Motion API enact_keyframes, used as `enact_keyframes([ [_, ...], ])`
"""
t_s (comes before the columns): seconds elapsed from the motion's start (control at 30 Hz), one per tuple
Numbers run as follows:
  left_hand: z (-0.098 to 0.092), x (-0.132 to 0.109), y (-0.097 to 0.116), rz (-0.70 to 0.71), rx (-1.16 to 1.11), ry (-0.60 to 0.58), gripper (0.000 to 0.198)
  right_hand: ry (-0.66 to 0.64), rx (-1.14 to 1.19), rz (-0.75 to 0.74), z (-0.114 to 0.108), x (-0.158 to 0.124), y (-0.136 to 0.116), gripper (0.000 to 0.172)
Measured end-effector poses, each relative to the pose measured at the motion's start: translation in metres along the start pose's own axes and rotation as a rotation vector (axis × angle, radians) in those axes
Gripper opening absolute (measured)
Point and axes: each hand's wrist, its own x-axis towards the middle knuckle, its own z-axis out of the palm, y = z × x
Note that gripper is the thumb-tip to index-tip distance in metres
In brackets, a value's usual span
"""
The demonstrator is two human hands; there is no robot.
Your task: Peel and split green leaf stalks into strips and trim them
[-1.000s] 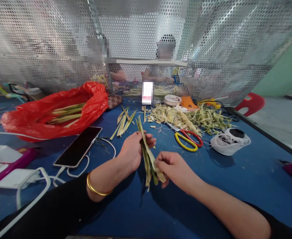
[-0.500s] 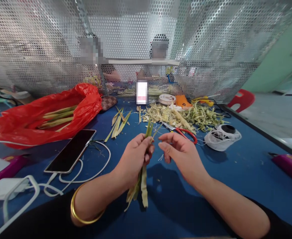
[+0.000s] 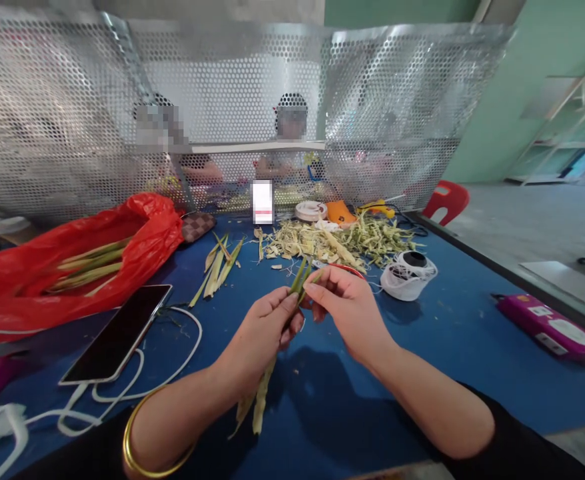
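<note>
My left hand [image 3: 257, 337] is wrapped round a small bundle of long leaf strips [image 3: 260, 403], green at the upper tips and pale at the drooping lower ends. My right hand [image 3: 355, 310] pinches one thin leaf tip at the top of this bundle, its thumb and index finger pressed together. Behind my right knuckles lie scissors [image 3: 351, 270], mostly hidden apart from a red handle. A heap of pale and green leaf trimmings [image 3: 317, 245] lies beyond my hands. Several loose leaf strips [image 3: 218, 273] rest left of it.
A red plastic bag [image 3: 147, 233] with leaves inside stands at left, near a cabled phone [image 3: 117, 333]. White thread [image 3: 397, 285] on a dark core and a purple power strip [image 3: 547, 323] are at right. Behind a perforated screen [image 3: 387, 113], two people sit.
My right hand, earlier apart from the bundle with its fingers loosely curled, has moved in and now pinches a leaf tip. The whole view has shifted right and up.
</note>
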Motion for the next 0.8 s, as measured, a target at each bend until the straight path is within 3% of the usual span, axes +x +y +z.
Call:
enact_keyframes([
  [0.47, 0.0034, -0.0022, 0.0057, -0.033, 0.071, 0.012, 0.028, 0.041, 0.023, 0.006, -0.0042, 0.0032, -0.0021, 0.015],
  [0.67, 0.0062, -0.0011, 0.0034, -0.017, 0.088, -0.028, 0.030, -0.212, 0.171, 0.163, -0.0031, 0.0027, 0.0048, 0.020],
  [0.8, 0.0019, 0.0010, 0.0038, -0.091, 0.039, -0.111, 0.035, -0.173, 0.234, 0.112, -0.0066, 0.0037, 0.0069, 0.015],
])
